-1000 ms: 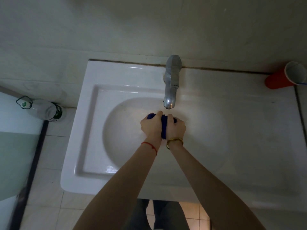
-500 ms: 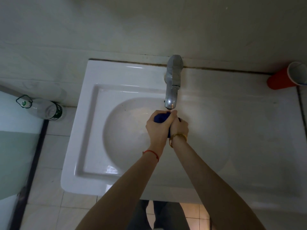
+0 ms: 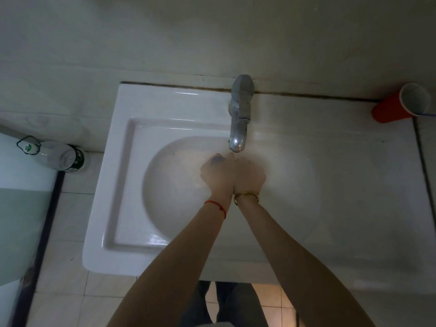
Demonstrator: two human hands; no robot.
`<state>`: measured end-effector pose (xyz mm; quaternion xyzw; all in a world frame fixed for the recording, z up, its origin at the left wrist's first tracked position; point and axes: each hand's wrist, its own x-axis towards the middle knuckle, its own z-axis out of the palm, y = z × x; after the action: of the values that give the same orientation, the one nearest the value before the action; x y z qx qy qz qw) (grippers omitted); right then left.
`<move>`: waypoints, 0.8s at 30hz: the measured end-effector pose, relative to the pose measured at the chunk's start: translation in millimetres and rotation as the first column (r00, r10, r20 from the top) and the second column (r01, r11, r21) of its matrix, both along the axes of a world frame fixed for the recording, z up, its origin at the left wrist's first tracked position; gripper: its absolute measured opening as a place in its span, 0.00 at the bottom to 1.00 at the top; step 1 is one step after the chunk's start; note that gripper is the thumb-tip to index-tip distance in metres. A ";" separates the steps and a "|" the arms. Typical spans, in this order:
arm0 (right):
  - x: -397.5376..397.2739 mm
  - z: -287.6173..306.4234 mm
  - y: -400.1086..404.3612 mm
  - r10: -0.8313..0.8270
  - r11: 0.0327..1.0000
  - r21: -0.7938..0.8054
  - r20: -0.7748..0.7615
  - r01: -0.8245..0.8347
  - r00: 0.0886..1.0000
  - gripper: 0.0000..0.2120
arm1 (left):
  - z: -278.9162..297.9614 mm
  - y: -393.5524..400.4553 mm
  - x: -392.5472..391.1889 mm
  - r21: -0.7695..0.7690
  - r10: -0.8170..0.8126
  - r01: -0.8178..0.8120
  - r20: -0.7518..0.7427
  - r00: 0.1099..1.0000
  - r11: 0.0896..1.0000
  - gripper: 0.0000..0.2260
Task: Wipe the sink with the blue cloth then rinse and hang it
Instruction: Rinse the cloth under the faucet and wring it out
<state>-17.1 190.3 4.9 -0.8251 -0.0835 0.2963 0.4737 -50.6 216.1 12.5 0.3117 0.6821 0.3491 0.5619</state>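
Observation:
Both my hands are pressed together over the basin of the white sink (image 3: 122,175), just under the spout of the metal tap (image 3: 239,119). My left hand (image 3: 218,174) and my right hand (image 3: 250,177) are curled round the blue cloth (image 3: 217,160). Only a small blurred bluish patch of the cloth shows at the top of my left hand; the rest is hidden inside both fists. The hands are motion-blurred. Whether water runs from the tap I cannot tell.
A red cup (image 3: 401,105) lies on its side on the counter at the far right, against the wall. A clear plastic bottle (image 3: 56,154) lies on the tiled floor left of the sink. A glass panel (image 3: 21,208) stands at the left.
My hands have closed more tightly over the cloth, so less blue shows than before. They stayed under the tap, twisting against each other.

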 end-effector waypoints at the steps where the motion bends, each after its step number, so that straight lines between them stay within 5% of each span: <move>1: -0.3 -0.3 -1.0 0.015 1.000 0.004 0.015 -0.015 1.000 0.19 | 0.2 -0.8 -0.1 -0.014 0.016 -0.016 0.003 1.000 1.000 0.22; 8: -1.9 -5.9 -8.7 0.157 0.987 0.015 0.121 -0.160 0.980 0.21 | 3.2 -3.9 -4.1 -0.120 0.121 -0.122 -0.014 0.993 0.985 0.23; 14: 4.3 -4.0 -16.0 0.201 0.979 -0.045 0.120 -0.197 0.972 0.20 | 8.5 -5.8 -4.4 -0.126 0.007 -0.011 -0.038 0.999 0.992 0.19; 20: 14.7 15.6 -33.7 0.169 0.966 -0.138 -0.306 -0.219 0.937 0.18 | 14.7 -12.7 -21.7 -0.180 -0.192 0.226 0.185 0.964 0.958 0.06; 24: 17.1 31.7 -50.1 0.205 0.966 -0.037 -0.499 -0.256 0.842 0.21 | 28.9 -19.7 -43.8 -0.178 -0.217 0.300 0.378 0.900 0.937 0.12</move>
<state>0.0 140.2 36.6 -0.7296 -0.0439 0.5548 0.3975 -94.4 196.4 41.4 0.2647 0.5587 0.2389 0.7488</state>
